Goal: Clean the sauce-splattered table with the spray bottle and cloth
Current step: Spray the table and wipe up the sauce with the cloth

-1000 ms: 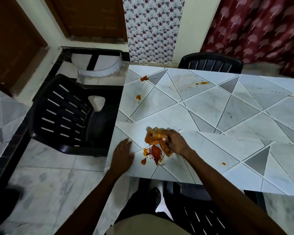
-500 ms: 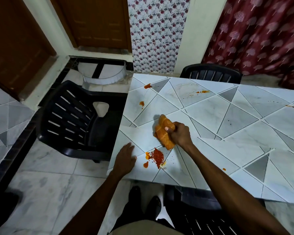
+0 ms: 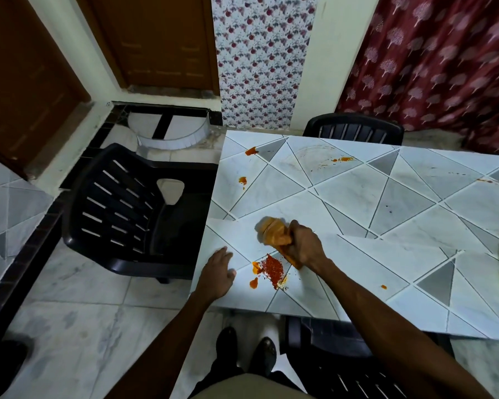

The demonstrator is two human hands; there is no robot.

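Table point(image 3: 357, 197): grey-white tile pattern.
Cloth point(image 3: 272, 233): orange, bunched, on the table just beyond the largest sauce patch point(image 3: 271, 267).
Right hand point(image 3: 303, 246): fingers curled round the cloth.
Left hand point(image 3: 218, 273): flat at the table's near left edge, fingers straight, holding nothing.
Smaller sauce spots point(image 3: 251, 151): far left corner.
Black chair point(image 3: 127, 208): left of the table.

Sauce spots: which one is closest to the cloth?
The big grainy red splat right beside the cloth, at the near edge. The other spots are small orange dabs farther off.
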